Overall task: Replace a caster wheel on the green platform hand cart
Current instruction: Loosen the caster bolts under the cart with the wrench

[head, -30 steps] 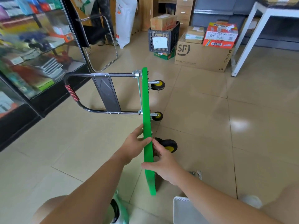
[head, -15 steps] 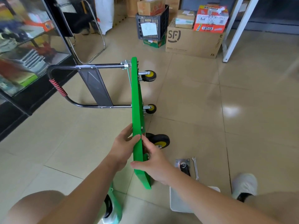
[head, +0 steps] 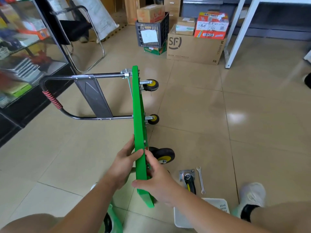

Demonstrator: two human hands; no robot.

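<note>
Left hand (head: 124, 163) and right hand (head: 158, 180) both clamp the green platform (head: 137, 115) edge, propping it sideways, likely exposing wheel mounts toward loose caster (head: 188, 179) and wrench (head: 200, 179).

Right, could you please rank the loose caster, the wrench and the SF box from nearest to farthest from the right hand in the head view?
1. Loose caster, on the floor just right of the right hand holding the green platform.
2. Wrench, beside the caster, farther right.
3. SF box, far ahead across the floor.
</note>
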